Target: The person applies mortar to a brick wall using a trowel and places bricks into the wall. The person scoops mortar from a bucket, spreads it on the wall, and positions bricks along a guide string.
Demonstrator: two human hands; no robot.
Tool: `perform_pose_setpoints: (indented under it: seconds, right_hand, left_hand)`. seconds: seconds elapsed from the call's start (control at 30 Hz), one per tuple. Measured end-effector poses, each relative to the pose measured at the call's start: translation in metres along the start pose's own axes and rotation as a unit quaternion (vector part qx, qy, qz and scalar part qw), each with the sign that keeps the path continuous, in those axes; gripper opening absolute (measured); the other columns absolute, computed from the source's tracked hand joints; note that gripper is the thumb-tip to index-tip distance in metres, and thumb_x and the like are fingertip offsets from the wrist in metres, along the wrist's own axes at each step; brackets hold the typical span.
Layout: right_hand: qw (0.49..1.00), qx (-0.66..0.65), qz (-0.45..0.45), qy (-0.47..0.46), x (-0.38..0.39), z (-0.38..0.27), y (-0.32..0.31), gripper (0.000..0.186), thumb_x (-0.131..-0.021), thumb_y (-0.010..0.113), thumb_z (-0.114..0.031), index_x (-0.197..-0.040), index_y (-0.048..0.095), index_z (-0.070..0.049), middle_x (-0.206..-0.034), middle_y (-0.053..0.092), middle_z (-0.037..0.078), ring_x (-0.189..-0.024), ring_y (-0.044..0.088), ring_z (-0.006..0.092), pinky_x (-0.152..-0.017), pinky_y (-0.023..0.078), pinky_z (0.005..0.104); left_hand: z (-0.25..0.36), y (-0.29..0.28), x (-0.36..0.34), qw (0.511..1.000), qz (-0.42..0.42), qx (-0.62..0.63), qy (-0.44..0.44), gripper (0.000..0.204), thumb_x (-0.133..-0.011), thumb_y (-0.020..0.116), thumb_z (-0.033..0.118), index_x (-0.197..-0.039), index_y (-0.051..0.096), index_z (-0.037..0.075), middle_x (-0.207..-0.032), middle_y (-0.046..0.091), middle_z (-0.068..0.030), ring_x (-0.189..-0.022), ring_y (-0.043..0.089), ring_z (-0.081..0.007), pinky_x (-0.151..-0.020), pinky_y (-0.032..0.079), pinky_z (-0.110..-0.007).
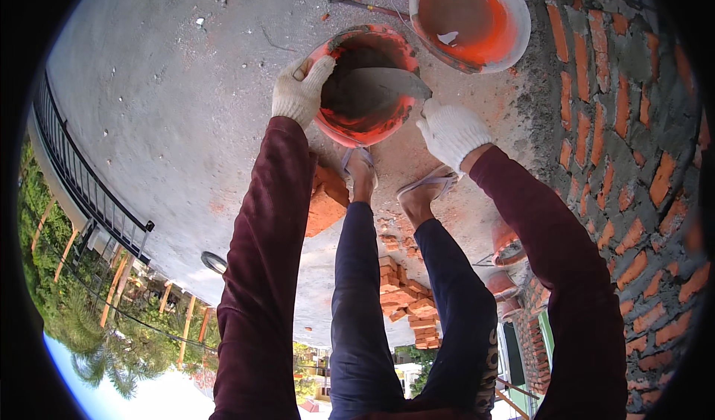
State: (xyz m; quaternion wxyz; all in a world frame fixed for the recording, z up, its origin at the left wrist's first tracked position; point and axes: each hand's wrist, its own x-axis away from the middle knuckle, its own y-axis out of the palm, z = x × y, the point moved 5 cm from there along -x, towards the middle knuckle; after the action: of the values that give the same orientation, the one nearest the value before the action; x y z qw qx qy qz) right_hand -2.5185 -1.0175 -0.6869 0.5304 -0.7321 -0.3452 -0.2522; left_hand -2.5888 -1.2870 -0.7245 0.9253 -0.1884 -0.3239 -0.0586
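While your left hand (299, 88) grips the orange bucket (365, 85) rim at 9 o'clock, your right hand (450, 131) holds the trowel (380, 85), blade lying across the mortar toward 10 o'clock.

Open grey concrete floor (164, 100) lies left of the red mortar-filled plastic bucket (365, 85). To its right, a second red plastic bucket (469, 18) and the rough red brick wall (618, 122) close off passage. Red-handled pliers (365, 1) lie just behind.
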Motion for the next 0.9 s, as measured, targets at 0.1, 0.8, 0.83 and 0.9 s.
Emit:
perform_pose_setpoints:
  seconds: [0.1,0.8,0.83,0.9]
  right_hand:
    - [0.999,0.007,0.042,0.024,-0.008,-0.008,-0.018,0.028,-0.098,0.060,-0.027,-0.100,0.065,0.001,-0.090,0.072,0.026,-0.084,0.073,0.0411,-0.072,0.058,0.0531]
    - [0.991,-0.115,-0.047,0.042,0.002,0.002,0.051,0.038,-0.099,0.058,-0.037,-0.110,0.061,-0.001,-0.093,0.072,0.026,-0.085,0.072,0.0427,-0.077,0.056,0.0538]
    - [0.997,-0.065,-0.024,0.046,0.018,0.000,0.040,0.037,-0.098,0.059,-0.035,-0.110,0.061,0.000,-0.092,0.072,0.025,-0.084,0.072,0.0423,-0.076,0.057,0.0529]
    - [0.998,-0.058,0.001,0.029,0.064,0.005,0.007,0.033,-0.096,0.061,-0.031,-0.110,0.061,-0.001,-0.090,0.072,0.024,-0.083,0.072,0.0422,-0.075,0.057,0.0519]
  left_hand:
    - [0.006,0.006,0.002,0.999,-0.010,-0.038,0.013,0.045,-0.092,0.075,0.044,-0.103,0.074,0.001,-0.081,0.070,-0.0034,-0.076,0.060,-0.0131,-0.075,0.050,-0.033]
    - [0.002,0.010,0.037,1.000,-0.014,-0.007,0.016,0.027,-0.090,0.075,0.025,-0.084,0.064,0.000,-0.071,0.052,0.0034,-0.071,0.045,-0.0067,-0.064,0.043,-0.029]
    - [0.009,0.008,0.040,0.999,-0.014,-0.031,0.019,0.026,-0.088,0.075,0.024,-0.083,0.063,0.001,-0.069,0.051,0.0020,-0.071,0.044,-0.0070,-0.064,0.043,-0.029]
    - [0.026,0.006,0.068,0.996,-0.007,-0.082,0.031,0.026,-0.084,0.073,0.023,-0.080,0.060,0.001,-0.066,0.043,-0.0036,-0.067,0.042,-0.0086,-0.061,0.042,-0.032]
